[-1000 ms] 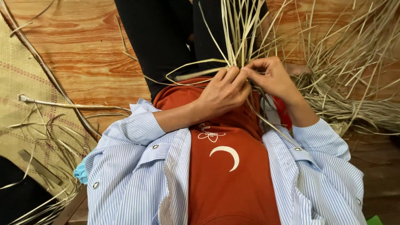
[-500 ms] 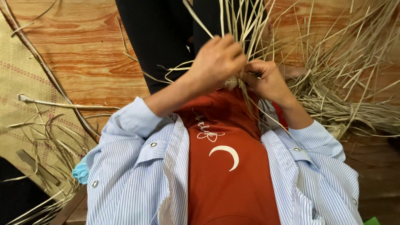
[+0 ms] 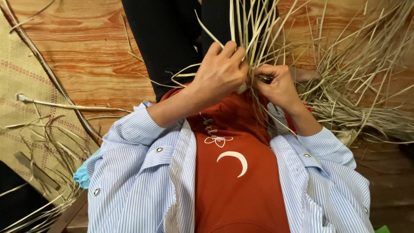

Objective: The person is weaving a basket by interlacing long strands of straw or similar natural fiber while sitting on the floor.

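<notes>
Two bare hands meet over a bunch of pale straw strips (image 3: 250,26) that stands up from the person's lap, just above the rust-orange shirt (image 3: 237,172). The left hand (image 3: 220,73) lies on the near-left side of that bunch, its back toward the camera, fingers pressed together and curled over the strips where they gather; its fingertips pinch several strands against the bundle's base. The right hand (image 3: 276,84) touches the bunch from the right, fingers bent inward and closed on a few strands at the same gathering point; exactly how many strands each hand grips cannot be told, since the fingers cover them. The two hands touch or nearly touch at the knuckles.

The strips in the bunch are too many and too overlapped to count; a few loose ones curl out to the left of it, across the black trousers (image 3: 168,39). To the right of the bunch lies one large loose heap of dry straw (image 3: 366,108) on the wooden floor (image 3: 86,47). Well to the left of the bunch, one woven mat (image 3: 21,86) covers the floor, with one long bent stem (image 3: 64,105) and scattered thin strands on it. Both sleeves of the blue-and-white striped shirt (image 3: 138,181) are pushed up the forearms, below the bunch.
</notes>
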